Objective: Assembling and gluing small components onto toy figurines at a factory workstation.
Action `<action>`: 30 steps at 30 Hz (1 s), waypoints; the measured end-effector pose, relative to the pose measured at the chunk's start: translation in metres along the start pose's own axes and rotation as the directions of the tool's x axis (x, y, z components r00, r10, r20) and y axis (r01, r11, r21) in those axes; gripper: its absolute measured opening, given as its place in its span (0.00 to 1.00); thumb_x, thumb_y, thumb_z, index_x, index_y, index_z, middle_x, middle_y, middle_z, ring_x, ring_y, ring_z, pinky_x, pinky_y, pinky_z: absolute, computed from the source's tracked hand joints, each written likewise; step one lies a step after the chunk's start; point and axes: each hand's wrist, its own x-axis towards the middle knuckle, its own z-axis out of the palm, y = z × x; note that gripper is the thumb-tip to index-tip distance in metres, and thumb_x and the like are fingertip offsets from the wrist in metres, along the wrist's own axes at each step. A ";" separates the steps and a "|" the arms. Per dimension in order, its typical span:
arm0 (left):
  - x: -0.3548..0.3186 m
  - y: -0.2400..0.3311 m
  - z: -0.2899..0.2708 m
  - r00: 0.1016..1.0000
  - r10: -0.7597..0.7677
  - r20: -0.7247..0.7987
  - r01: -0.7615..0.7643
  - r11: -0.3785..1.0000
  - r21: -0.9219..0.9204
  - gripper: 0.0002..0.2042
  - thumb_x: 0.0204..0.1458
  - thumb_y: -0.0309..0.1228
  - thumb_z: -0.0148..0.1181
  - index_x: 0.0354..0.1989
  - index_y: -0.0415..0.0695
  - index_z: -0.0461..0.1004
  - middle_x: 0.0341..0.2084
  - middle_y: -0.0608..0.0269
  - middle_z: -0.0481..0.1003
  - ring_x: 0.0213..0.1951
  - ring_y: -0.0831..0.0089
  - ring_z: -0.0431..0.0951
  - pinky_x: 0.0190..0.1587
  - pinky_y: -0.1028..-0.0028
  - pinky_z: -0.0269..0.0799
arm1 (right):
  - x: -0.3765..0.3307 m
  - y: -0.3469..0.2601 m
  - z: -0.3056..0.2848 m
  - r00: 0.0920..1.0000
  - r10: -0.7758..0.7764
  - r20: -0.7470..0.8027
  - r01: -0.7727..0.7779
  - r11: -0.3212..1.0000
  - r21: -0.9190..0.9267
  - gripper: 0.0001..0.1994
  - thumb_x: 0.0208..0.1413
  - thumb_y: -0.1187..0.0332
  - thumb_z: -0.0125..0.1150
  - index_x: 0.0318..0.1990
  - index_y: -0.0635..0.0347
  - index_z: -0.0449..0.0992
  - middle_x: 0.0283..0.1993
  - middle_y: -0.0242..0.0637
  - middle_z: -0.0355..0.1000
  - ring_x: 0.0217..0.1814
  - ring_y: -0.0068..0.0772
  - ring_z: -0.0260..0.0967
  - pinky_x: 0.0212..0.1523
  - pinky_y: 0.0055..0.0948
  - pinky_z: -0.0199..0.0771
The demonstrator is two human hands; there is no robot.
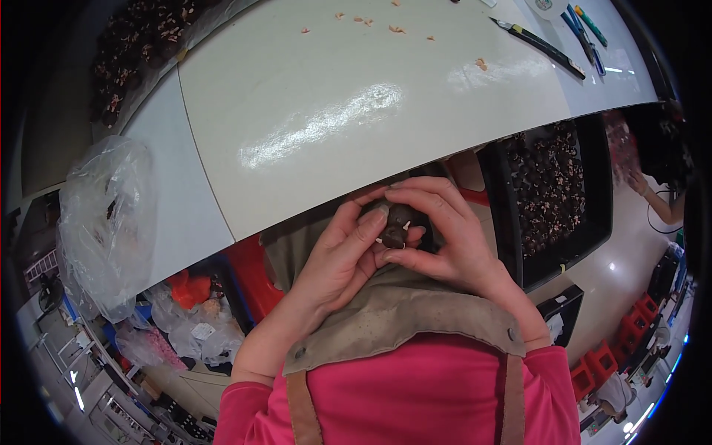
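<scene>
Just past the table's near edge, above my lap, a small dark brown rounded figure with pale pointed bits on it is between my hands. My left hand grips it from the left, with the thumb along its side. From the right my right hand curls round it, fingers over its far side and thumb under its near end. The fingers hide part of the figure, so its exact kind cannot be made out.
A black tray of similar dark pieces stands right of my hands; more pieces lie far left. On the table are pale orange scraps, a craft knife and pens. A clear plastic bag hangs at the left.
</scene>
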 end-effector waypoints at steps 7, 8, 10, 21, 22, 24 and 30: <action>-0.001 -0.001 -0.001 1.000 -0.024 -0.015 0.024 1.000 0.005 0.19 0.59 0.33 0.44 0.58 0.43 0.54 0.45 0.55 0.68 0.43 0.66 0.75 0.42 0.71 0.75 | -0.003 0.000 0.001 0.999 0.046 -0.004 -0.046 0.998 0.035 0.28 0.35 0.64 0.71 0.48 0.60 0.70 0.47 0.41 0.65 0.49 0.39 0.65 0.49 0.31 0.66; -0.001 -0.001 -0.001 0.999 -0.031 -0.027 0.031 1.000 -0.005 0.19 0.59 0.33 0.44 0.58 0.44 0.54 0.45 0.55 0.68 0.43 0.66 0.75 0.42 0.71 0.75 | -0.003 0.000 0.002 0.998 0.063 0.002 -0.063 0.997 0.042 0.28 0.35 0.64 0.71 0.48 0.60 0.70 0.46 0.41 0.65 0.48 0.39 0.66 0.48 0.31 0.67; 0.000 -0.001 0.001 0.999 -0.031 -0.018 0.031 1.000 0.003 0.20 0.59 0.33 0.44 0.59 0.44 0.53 0.45 0.56 0.67 0.43 0.66 0.75 0.42 0.71 0.75 | -0.002 0.001 0.001 0.998 0.064 0.003 -0.064 0.997 0.042 0.27 0.36 0.64 0.71 0.47 0.59 0.70 0.45 0.41 0.66 0.47 0.38 0.66 0.47 0.31 0.67; -0.001 0.001 0.003 0.988 -0.052 0.144 0.064 0.995 -0.075 0.25 0.58 0.34 0.47 0.62 0.44 0.50 0.47 0.57 0.66 0.45 0.68 0.73 0.46 0.71 0.71 | -0.002 0.001 -0.007 0.999 0.043 -0.009 -0.043 0.999 -0.006 0.25 0.38 0.62 0.70 0.45 0.60 0.70 0.42 0.41 0.68 0.43 0.41 0.68 0.44 0.33 0.68; -0.002 -0.001 0.004 0.994 -0.037 0.104 0.036 0.999 0.014 0.26 0.57 0.34 0.48 0.63 0.44 0.48 0.48 0.56 0.66 0.46 0.68 0.72 0.47 0.71 0.71 | -0.003 0.005 -0.007 0.999 0.046 0.012 -0.046 0.999 -0.021 0.24 0.38 0.61 0.69 0.45 0.60 0.70 0.42 0.42 0.69 0.44 0.42 0.67 0.44 0.34 0.67; 0.002 0.001 0.004 0.997 0.000 0.079 -0.012 0.989 0.150 0.29 0.56 0.33 0.51 0.64 0.44 0.46 0.50 0.56 0.65 0.47 0.69 0.72 0.49 0.71 0.69 | 0.001 0.007 -0.012 0.997 0.028 0.068 -0.026 0.999 -0.031 0.24 0.40 0.59 0.68 0.45 0.60 0.71 0.43 0.41 0.69 0.45 0.42 0.67 0.45 0.34 0.66; -0.006 0.003 -0.001 0.983 -0.035 0.179 0.009 0.990 0.144 0.25 0.55 0.24 0.49 0.62 0.42 0.53 0.52 0.56 0.64 0.47 0.71 0.71 0.52 0.72 0.67 | -0.007 -0.031 -0.096 0.970 0.143 -0.197 -0.156 0.986 -0.056 0.15 0.42 0.68 0.67 0.39 0.62 0.74 0.38 0.38 0.71 0.42 0.35 0.69 0.43 0.30 0.68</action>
